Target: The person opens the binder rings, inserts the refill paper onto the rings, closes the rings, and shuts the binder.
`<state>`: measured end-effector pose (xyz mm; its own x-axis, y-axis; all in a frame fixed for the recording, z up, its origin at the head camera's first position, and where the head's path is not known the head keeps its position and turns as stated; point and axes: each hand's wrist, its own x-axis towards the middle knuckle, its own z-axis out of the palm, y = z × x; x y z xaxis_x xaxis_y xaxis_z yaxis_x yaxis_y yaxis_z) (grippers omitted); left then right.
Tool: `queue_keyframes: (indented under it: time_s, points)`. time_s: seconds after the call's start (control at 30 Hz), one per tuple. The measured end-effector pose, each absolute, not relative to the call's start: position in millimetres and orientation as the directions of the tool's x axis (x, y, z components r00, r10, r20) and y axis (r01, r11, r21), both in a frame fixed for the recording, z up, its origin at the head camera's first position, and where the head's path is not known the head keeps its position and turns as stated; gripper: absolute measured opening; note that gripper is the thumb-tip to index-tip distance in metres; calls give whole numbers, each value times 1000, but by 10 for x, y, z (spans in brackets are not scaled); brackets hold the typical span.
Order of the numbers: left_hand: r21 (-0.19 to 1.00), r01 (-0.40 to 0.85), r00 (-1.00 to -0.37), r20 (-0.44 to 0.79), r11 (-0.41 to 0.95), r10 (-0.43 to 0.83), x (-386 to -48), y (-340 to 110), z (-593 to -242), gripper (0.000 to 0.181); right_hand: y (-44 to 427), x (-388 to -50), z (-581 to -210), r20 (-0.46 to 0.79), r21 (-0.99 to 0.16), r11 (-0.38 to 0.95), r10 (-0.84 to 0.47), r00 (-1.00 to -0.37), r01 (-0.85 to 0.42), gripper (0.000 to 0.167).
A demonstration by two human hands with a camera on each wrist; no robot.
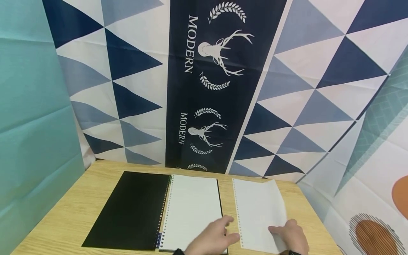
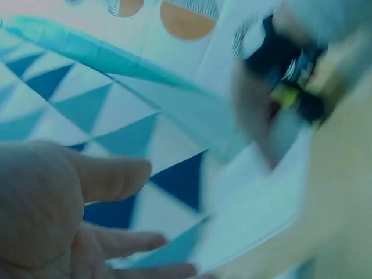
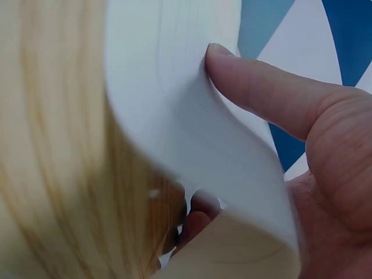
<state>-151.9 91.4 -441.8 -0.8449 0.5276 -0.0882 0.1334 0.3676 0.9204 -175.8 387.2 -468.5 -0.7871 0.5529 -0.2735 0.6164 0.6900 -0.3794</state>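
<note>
My right hand [image 1: 292,236] pinches the right edge of a loose sheet of paper [image 1: 256,209], which has a row of punched holes down its left side. In the right wrist view the thumb lies on top of the sheet [image 3: 168,99], the edge bends up, and some fingertips show beneath it. My left hand [image 1: 214,236] hovers over the lower right part of an open loose-leaf notebook [image 1: 194,205], thumb and fingers apart. Nothing is held by the left hand [image 2: 46,203] in its wrist view.
The notebook's black cover [image 1: 130,209] lies flat to the left, joined by a holed spine. Everything lies on a light wooden table [image 1: 67,209]. Patterned cloth [image 1: 137,71] hangs behind it, and a teal cloth [image 1: 35,106] on the left.
</note>
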Motion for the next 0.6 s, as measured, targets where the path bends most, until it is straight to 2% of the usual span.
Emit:
queue_keyframes:
  time_s: [0.1,0.27,0.37,0.5,0.6]
  points:
    - [954,19,-839,-148,300,524,-1495,1121,-4582,52,3898,-1735,-4692,-279,-378,693,547,-789,614,81]
    - [961,-21,-825,-172,275,538,-1501,1258,-4750,51,4028,-1641,-4668,-259,-425,746,441,-859,512,73]
    - [962,-20,-826,-170,273,538,-1518,1248,-4786,50,4119,-1608,-4664,-236,-496,750,369,-899,438,54]
    - [964,-54,-827,-189,260,529,-1531,1207,-4795,49,4168,-1611,-4686,-259,-608,664,353,-899,436,26]
    - [965,-61,-830,-192,256,524,-1542,1196,-4797,49,4167,-1613,-4678,-266,-668,609,339,-902,427,16]
